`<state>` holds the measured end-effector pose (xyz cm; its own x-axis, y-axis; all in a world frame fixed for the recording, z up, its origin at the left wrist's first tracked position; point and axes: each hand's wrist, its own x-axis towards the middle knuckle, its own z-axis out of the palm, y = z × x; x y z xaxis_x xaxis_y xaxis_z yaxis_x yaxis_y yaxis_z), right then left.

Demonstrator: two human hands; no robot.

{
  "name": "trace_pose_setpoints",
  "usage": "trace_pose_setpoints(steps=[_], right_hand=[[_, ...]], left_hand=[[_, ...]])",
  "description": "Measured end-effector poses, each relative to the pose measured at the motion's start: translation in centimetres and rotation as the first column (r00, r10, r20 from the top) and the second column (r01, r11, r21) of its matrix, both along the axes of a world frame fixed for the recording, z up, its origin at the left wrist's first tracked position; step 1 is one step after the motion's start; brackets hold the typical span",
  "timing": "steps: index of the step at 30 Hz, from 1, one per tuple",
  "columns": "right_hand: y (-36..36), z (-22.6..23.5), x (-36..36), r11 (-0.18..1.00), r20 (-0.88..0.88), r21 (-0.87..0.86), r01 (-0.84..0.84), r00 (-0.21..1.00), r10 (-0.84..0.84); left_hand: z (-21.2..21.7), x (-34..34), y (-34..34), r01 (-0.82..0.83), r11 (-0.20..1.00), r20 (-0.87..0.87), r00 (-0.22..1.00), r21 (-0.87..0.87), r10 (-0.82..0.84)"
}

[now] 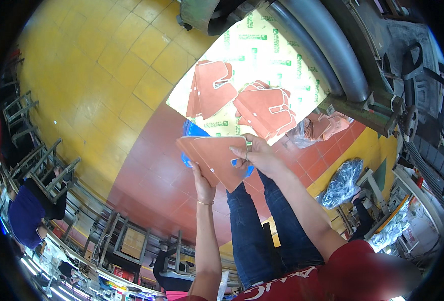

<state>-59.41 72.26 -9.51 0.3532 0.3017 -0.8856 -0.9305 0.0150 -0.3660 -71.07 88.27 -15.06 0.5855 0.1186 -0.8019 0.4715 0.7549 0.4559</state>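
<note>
A stack of flat, reddish-brown cut panels [207, 153], which look like leather or board with pale edges, is in front of me at waist height. My left hand [203, 188] grips its lower left edge, thumb on top and the other fingers hidden beneath. At the right end, beside a notch in the panels, my right hand [263, 156] holds the edge with bent fingers. Beyond them, a pale yellow printed sheet [249, 47] carries two loose piles of similar notched panels, a left pile [214, 93] and a right pile [264, 110]. Something blue [194, 129] shows partly behind the held stack.
Large dark rollers [327, 45] in a green machine frame stand at the far right of the sheet. More brown pieces in clear plastic [322, 126] lie beside it. A plastic-wrapped bundle [341, 183] is to my right. Metal stools [46, 170] and a person in dark blue [26, 215] are left.
</note>
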Motion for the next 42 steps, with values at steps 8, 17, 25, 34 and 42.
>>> trace_pose_setpoints(steps=[8,17,25,34,42], right_hand=[[0.4,-2.8,-4.3,0.966,0.298,-0.235,-0.108,0.938,0.178],[-5.7,-4.8,5.6,0.240,0.262,-0.964,0.112,0.268,0.927],[-7.8,-2.5,3.7,0.550,0.541,-0.760,-0.347,0.130,0.831],[-3.8,-0.9,2.2,0.838,0.485,0.029,-0.544,0.741,0.464],[-1.2,-4.0,0.2,0.807,0.701,-0.562,-0.180,0.414,0.581]], left_hand=[[1.5,0.2,-2.1,0.335,0.941,0.063,0.939,0.054,-0.338],[0.7,-0.6,-2.1,0.116,0.991,0.018,0.993,-0.066,-0.115],[1.1,-0.1,-2.6,0.088,0.996,0.014,0.996,-0.004,-0.088],[-0.2,-1.4,-3.2,0.083,0.985,0.108,0.992,-0.152,-0.067],[1.6,-0.2,-3.2,0.375,0.926,-0.016,0.927,0.039,-0.375]])
